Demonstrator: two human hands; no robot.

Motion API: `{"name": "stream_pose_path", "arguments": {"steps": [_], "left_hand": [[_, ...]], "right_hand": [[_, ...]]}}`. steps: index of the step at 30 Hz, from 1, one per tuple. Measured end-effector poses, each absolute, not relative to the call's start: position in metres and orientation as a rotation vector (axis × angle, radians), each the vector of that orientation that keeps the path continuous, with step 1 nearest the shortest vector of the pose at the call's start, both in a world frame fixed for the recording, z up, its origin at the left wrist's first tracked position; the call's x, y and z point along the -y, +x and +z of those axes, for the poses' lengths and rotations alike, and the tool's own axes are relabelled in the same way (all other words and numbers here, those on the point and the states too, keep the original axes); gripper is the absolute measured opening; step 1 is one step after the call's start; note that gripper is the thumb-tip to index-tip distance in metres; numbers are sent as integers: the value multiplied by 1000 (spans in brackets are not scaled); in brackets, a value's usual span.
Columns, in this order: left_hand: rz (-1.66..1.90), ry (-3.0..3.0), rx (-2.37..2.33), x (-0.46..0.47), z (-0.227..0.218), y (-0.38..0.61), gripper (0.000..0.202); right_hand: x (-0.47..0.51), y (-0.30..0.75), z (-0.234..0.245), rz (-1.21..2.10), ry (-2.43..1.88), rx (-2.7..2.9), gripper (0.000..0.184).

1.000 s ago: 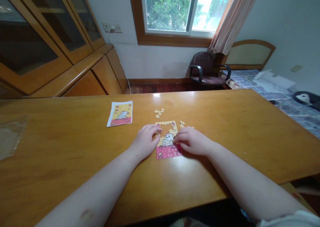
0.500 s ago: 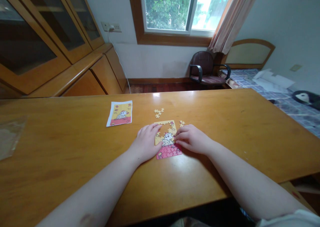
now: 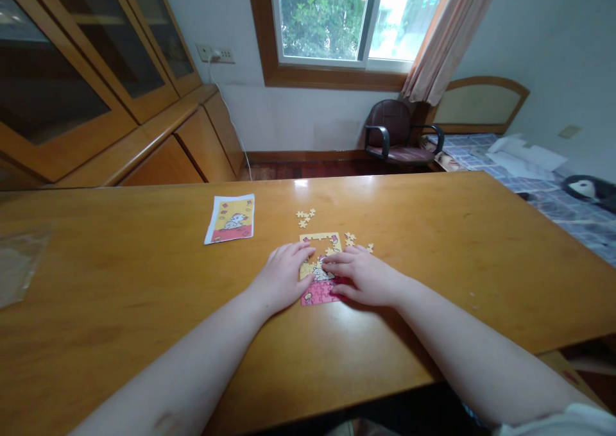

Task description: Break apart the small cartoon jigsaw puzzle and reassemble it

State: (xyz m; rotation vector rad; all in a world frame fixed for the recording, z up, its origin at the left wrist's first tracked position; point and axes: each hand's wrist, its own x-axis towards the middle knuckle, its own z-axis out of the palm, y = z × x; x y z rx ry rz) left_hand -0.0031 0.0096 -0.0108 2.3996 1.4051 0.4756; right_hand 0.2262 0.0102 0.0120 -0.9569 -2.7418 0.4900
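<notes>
A small jigsaw puzzle point(image 3: 319, 238) with a yellow top and a pink bottom lies on the wooden table point(image 3: 433, 231). My left hand point(image 3: 283, 276) lies flat on its left edge, fingers stretched out. My right hand point(image 3: 360, 272) rests on the puzzle's right half, fingers extended and pressing on the white animal picture in the middle. Loose yellow pieces point(image 3: 305, 217) lie just beyond the puzzle, and a few more pieces point(image 3: 357, 240) sit by my right fingertips.
A printed reference card point(image 3: 231, 218) lies to the left of the puzzle. A clear plastic bag point(image 3: 17, 263) sits at the table's far left. Wooden cabinets stand at left, a dark armchair point(image 3: 399, 134) under the window, and a bed at right.
My right hand slid left, further onto the middle of the puzzle. My left hand shifted slightly and flattened along the puzzle's left edge.
</notes>
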Motion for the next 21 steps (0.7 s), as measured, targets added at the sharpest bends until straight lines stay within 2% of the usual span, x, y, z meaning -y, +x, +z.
{"name": "stream_pose_path", "arguments": {"steps": [4, 7, 13, 21], "left_hand": [[478, 2442, -1386, -9, -7, -3, 31], [465, 2431, -1442, -8, -4, -2, 31], [425, 2369, -1563, -9, -1, -1, 38], [447, 2364, -1562, -8, 1, 0, 23]], "right_hand": [[-11, 228, 12, 442, -1008, 2712, 34], [-12, 229, 12, 418, -1059, 2692, 31], [-11, 227, 9, 388, -1070, 2715, 43], [-13, 227, 7, 393, -1109, 2716, 49]]}}
